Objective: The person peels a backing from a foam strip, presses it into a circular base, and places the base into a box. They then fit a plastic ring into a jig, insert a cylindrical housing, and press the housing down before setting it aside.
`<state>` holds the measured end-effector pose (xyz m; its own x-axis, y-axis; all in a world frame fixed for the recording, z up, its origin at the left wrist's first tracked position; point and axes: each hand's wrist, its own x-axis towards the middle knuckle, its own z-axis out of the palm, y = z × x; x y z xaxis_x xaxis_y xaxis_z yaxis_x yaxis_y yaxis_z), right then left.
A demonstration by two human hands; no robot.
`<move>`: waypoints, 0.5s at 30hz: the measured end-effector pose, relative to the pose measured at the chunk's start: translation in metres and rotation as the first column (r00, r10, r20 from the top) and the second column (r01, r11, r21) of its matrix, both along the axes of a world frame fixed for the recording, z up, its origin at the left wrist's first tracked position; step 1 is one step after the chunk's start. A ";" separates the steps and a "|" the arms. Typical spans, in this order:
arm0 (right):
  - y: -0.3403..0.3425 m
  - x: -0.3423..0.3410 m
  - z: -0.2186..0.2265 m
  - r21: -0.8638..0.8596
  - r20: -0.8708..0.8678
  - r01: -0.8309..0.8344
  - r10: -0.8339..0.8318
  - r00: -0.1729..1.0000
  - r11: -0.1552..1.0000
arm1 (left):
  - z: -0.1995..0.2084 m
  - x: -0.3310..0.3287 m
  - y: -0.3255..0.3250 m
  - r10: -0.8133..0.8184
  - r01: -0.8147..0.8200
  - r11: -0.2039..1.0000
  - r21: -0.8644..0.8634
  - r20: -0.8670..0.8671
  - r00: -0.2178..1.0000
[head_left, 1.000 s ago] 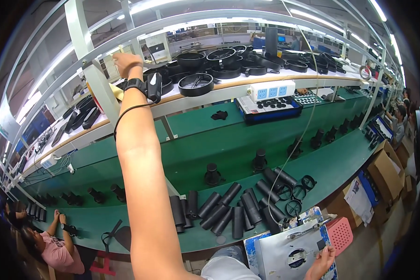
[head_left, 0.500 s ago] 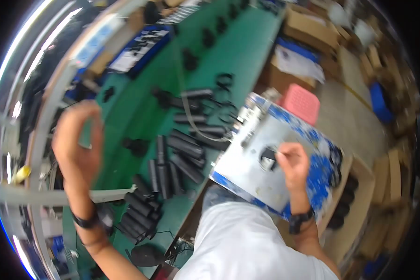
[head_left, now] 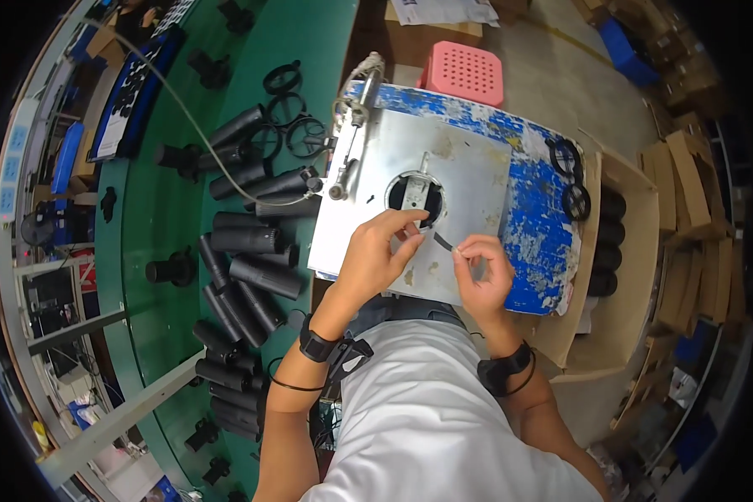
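A thin black strip [head_left: 443, 242] is pinched between the thumb and fingers of my right hand [head_left: 487, 276], over the near part of a metal plate [head_left: 468, 167]. My left hand [head_left: 381, 255] is just left of the strip's free end, thumb and index finger apart, with nothing visible between them. Its fingertips reach the near rim of a round opening in the plate. Across that dark opening lies a metal bar [head_left: 415, 192]. A metal cylinder with a hose [head_left: 358, 113] is mounted along the plate's left side.
Left, a green bench [head_left: 134, 335] carries several black tubes [head_left: 266, 276] and black rings [head_left: 286, 109]. More rings [head_left: 566, 159] lie on the worn blue board [head_left: 531, 217]. A cardboard box [head_left: 581, 335] with black tubes stands at right. Beyond the board is a pink stool [head_left: 467, 71].
My left hand has come from above the green bench to the plate's opening. My right hand still holds a dark piece, now plainly a strip. The view has shifted.
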<state>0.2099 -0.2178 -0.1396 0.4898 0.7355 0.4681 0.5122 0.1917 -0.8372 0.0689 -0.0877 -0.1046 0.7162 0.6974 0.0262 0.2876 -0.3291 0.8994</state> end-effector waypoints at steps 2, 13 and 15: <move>-0.003 -0.002 -0.012 -0.017 -0.016 0.043 -0.043 0.999 0.999 | -0.016 0.006 -0.004 -0.005 0.005 1.000 -0.012 0.004 1.000; 0.033 0.004 -0.033 -0.037 -0.031 0.129 -0.130 0.991 0.991 | -0.037 0.028 0.009 0.098 -0.097 0.995 0.033 -0.015 0.995; 0.036 0.006 -0.034 -0.036 -0.032 0.138 -0.139 0.990 0.990 | -0.035 0.030 0.011 0.103 -0.103 0.994 0.044 -0.016 0.995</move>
